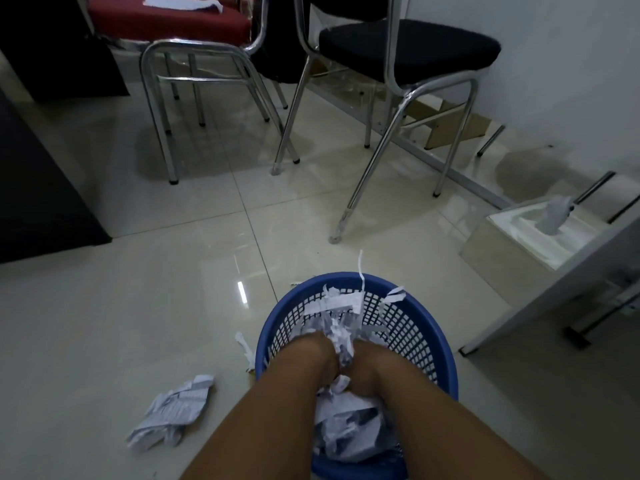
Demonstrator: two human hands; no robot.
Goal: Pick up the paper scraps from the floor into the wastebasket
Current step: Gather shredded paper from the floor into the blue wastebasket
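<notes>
Head view: L hand [320,355] & R hand [369,363] are both down inside the round blue plastic wastebasket [445,344]. They are squeezed together round a bunch of white torn paper strips [341,336]. Fingers look curled in on the paper, but the tips are hidden. Prob. two hands are used bc thin strips are light & floppy & would slip out of one. The basket wall has lots of small square holes & a smooth rim, & it's already pretty full of crinkly paper. Left of the basket, on the shiny pale floor tiles [138,306], lies a crumpled white paper wad [173,414] w/ print on it. A small curly strip [244,348] lies right beside the basket's left side. Those two aren't picked up yet.
</notes>
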